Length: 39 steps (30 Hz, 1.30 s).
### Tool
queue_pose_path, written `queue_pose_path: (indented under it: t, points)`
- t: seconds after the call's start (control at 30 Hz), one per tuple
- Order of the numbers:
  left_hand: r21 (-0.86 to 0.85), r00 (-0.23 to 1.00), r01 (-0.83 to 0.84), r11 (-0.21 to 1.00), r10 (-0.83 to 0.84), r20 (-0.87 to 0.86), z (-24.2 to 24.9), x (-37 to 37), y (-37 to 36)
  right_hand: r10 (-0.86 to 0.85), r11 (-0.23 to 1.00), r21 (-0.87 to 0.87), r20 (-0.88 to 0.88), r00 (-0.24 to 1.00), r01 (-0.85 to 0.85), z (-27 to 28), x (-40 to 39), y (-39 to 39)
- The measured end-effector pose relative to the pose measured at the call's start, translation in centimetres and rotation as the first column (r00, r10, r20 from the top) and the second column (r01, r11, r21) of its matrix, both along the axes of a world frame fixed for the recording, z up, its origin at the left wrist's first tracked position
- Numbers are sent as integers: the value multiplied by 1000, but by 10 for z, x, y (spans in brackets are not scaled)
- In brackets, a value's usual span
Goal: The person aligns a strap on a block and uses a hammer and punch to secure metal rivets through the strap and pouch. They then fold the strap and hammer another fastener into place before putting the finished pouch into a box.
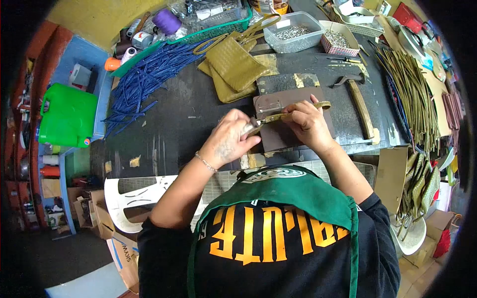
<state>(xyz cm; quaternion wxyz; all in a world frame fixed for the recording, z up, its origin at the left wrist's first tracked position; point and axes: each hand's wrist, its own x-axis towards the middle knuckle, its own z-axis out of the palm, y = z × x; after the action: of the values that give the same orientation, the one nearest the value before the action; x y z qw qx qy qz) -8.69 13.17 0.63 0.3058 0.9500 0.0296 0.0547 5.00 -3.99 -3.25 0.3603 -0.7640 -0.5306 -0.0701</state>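
A narrow olive strap point(272, 118) runs between my two hands over a dark brown sheet point(268, 140) on the black table. My left hand point(228, 136) is closed around the strap's left end, where a small metal-looking piece point(259, 122) shows; the rest there is hidden by my fingers. My right hand point(306, 123) pinches the strap farther along, and its loose end curls out past my fingers. A clear or shiny small item point(270, 106) lies on the brown sheet. Behind it sits an olive woven pouch point(233, 67) with a strap.
A hammer point(360, 102) lies to the right of my right hand. Blue strips point(144, 82) are piled at left and olive strips point(410, 94) at right. A clear tub point(293, 35) and a checkered box point(336, 40) hold small metal pieces at the back.
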Motion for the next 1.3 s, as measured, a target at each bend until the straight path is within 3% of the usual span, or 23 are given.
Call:
queue_pose_path:
  t: [0.03,0.07,0.17,0.2,0.27,0.33,0.4,0.47,0.57,0.6,0.67,0.73,0.77,0.8,0.87,0.97,1.3]
  points:
    - [-202,996,-15,979,33,87,1,5,-2,-2,1000,-1,6,1000,2,3,0,0]
    - [-203,995,-13,979,33,94,3,11,-3,17,1000,-22,9,1000,-16,8,1,-1]
    - [-321,984,-84,943,28,-175,10,27,-2,40,999,-24,34,999,-39,13,-1,-1]
    - [-314,986,-69,947,16,-168,-3,30,2,45,999,-12,50,998,-44,13,-1,-1]
    - [-596,992,91,797,-122,-12,-35,40,11,27,1000,-18,57,998,-26,14,0,-3]
    - [-576,985,94,812,-160,-66,-23,43,9,-12,1000,-28,55,998,13,11,0,-6]
    - [-496,976,-51,867,-63,-210,-21,45,7,-18,996,-84,47,999,21,9,0,-5]
    - [-496,973,-55,867,-65,-221,-27,44,6,-59,997,-56,-51,997,56,12,2,-6]
    - [-793,1000,-17,609,28,0,-50,42,10,-424,892,162,-23,905,422,24,0,-16]
    - [-795,1000,-16,607,24,-1,-52,41,10,-497,844,203,-53,866,496,22,-2,-23]
    - [-865,996,-58,498,89,-16,-56,40,10,-453,854,59,-405,794,517,22,-16,-25]
    - [-864,995,-38,502,103,16,-59,38,10,-303,936,-26,-566,767,351,17,-32,-11]
    - [-860,992,-18,511,116,48,-60,37,10,-203,955,-34,-798,567,294,14,-39,0]
    - [-859,993,-15,512,111,48,-59,35,9,-73,955,48,-918,389,294,9,-44,12]
    - [-903,995,-25,428,101,21,-55,32,7,23,966,66,-985,173,250,10,-45,26]
    - [-898,993,-8,440,109,44,-59,31,6,80,951,100,-994,80,294,-2,-40,31]
    - [-930,994,1,368,101,40,-54,31,4,99,929,73,-994,-52,363,5,-39,31]
